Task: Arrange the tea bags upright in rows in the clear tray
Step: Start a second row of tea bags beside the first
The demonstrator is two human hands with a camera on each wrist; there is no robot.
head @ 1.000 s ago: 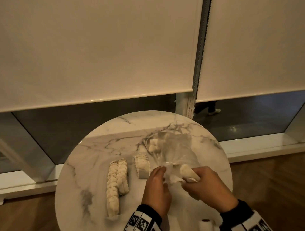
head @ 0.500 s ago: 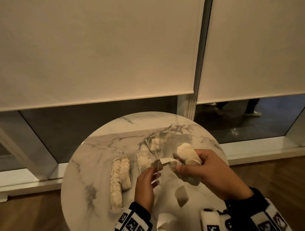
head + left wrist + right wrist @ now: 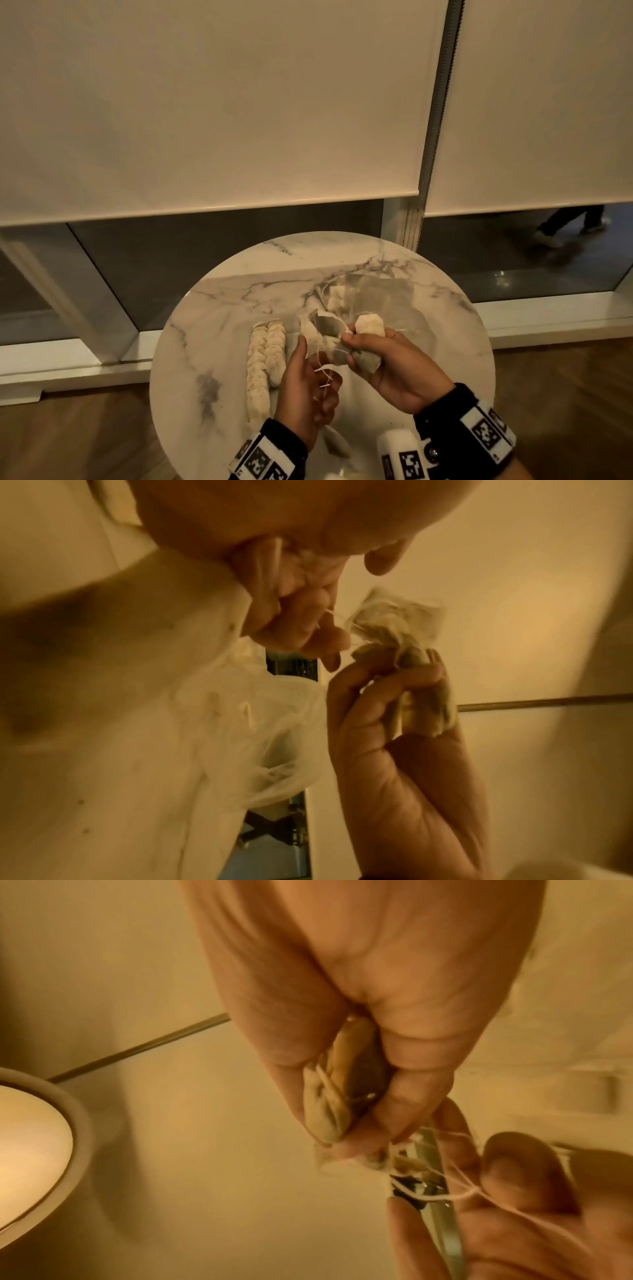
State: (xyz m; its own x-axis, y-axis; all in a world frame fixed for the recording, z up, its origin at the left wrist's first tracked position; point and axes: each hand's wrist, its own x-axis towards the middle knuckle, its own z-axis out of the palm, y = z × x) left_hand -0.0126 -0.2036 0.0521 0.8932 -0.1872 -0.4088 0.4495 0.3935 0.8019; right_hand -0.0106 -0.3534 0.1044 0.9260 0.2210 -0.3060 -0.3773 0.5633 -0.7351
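The right hand [image 3: 390, 363] now grips a bunch of pale paper tea bags [image 3: 368, 330] lifted above the round marble bench [image 3: 212, 329], while the left hand [image 3: 308, 387] pinches their tangled white strings [image 3: 325, 375], so they are not yet in the clear plastic tray [image 3: 270, 394], where two rows stand.

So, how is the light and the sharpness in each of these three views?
Head view: dim, warm, fairly sharp; marble table readable. Left wrist view: yellow cast, heavy blur; only the tea bags semi-clear. Right wrist view: same cast, right hand sharp, left hand soft.
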